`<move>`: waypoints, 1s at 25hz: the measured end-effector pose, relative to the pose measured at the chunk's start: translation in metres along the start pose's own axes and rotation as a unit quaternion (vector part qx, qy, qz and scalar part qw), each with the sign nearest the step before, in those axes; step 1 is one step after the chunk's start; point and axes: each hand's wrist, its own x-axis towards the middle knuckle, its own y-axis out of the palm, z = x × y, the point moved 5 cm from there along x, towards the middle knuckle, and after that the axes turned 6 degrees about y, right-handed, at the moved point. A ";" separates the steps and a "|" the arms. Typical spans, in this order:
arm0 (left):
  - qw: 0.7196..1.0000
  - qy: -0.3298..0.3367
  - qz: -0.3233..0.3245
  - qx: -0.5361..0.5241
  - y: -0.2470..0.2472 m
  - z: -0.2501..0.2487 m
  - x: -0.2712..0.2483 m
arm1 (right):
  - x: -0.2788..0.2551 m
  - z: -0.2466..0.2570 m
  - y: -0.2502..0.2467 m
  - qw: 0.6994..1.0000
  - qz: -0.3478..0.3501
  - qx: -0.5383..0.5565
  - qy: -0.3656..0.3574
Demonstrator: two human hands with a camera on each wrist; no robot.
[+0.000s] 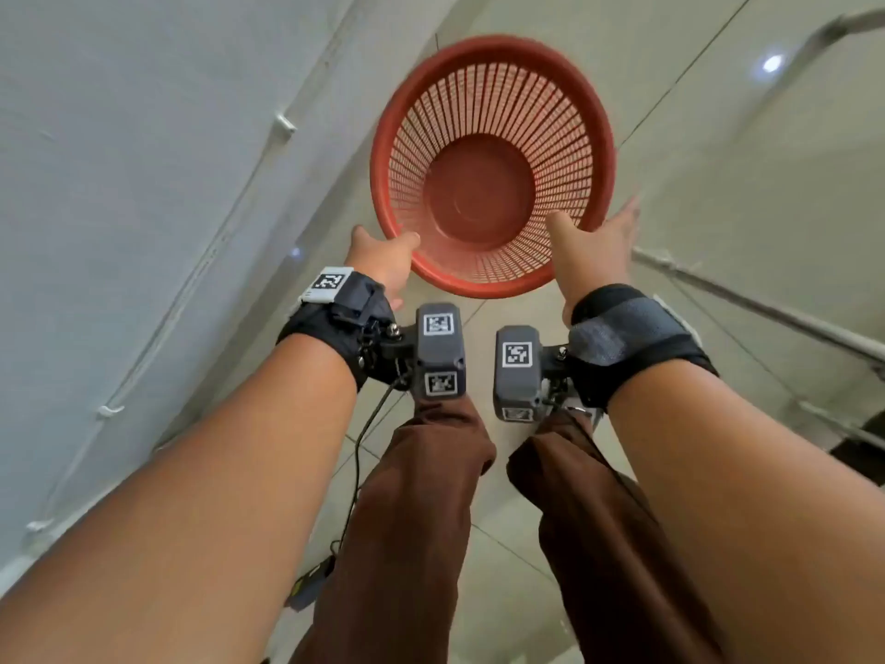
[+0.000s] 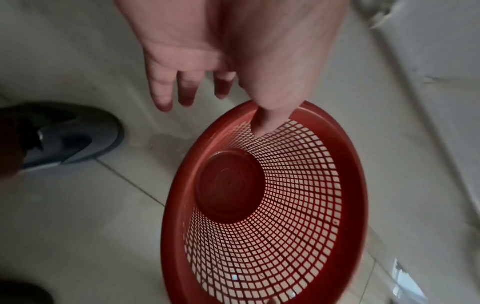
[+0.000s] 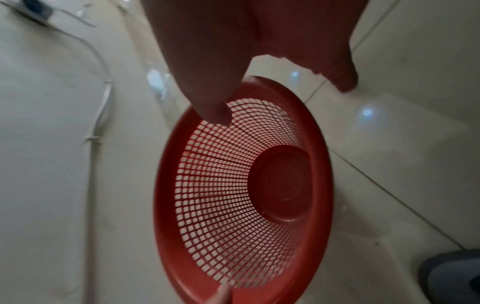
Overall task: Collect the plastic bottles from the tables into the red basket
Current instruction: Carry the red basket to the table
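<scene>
Basket (image 1: 479, 286), red and with nothing inside, seen from the head: low down by the wall (image 1: 119, 184), just ahead of the legs. Left hand (image 1: 383, 261) at the near left rim, spread, thumb lying over the edge. Right hand (image 1: 594, 251) at the near right rim, spread too, thumb up, fingers pointing past the basket. Not gripped yet by either hand. Best to hook both thumbs inside, curl the fingers under the rim outside, squeeze evenly and lift it level. No bottles and no tables anywhere here. Cannot tell whether standing on the floor or tipped a little.

From the left wrist: thumb (image 2: 272, 82) dipping inside the rim (image 2: 354, 185), touching the mesh. Fingers (image 2: 162, 92) hanging straight and apart, off to the side, away from the basket. Need to bring them in under the rim before lifting. Shoe (image 2: 72, 133) on the tiles nearby, partly cut off. Far end of the basket cut off at the bottom edge. Whole picture a bit blurry.

From the right wrist: thumb tip (image 3: 213, 107) right at the rim (image 3: 163, 195), touching or just over it, hard to say. Other fingers dark and blurry, held out beside the basket, gripping nothing. Another fingertip poking in at the bottom edge, mostly cut off.
</scene>
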 end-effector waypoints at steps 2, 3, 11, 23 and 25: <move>0.999 0.032 0.041 -0.014 0.026 -0.016 -0.007 | 0.008 -0.010 -0.026 0.994 -0.003 0.080 0.073; 0.997 0.053 0.059 0.000 0.041 -0.028 -0.011 | 0.015 -0.015 -0.037 0.987 0.020 0.122 0.099; 0.983 0.142 0.118 0.013 0.112 -0.110 -0.022 | 0.045 0.019 -0.105 0.953 -0.023 0.298 0.050; 0.969 0.195 0.154 -0.008 0.290 -0.206 -0.016 | 0.150 0.056 -0.223 0.930 -0.049 0.364 0.006; 0.964 0.193 0.183 -0.002 0.330 -0.209 -0.021 | 0.164 0.044 -0.256 0.923 -0.078 0.376 0.009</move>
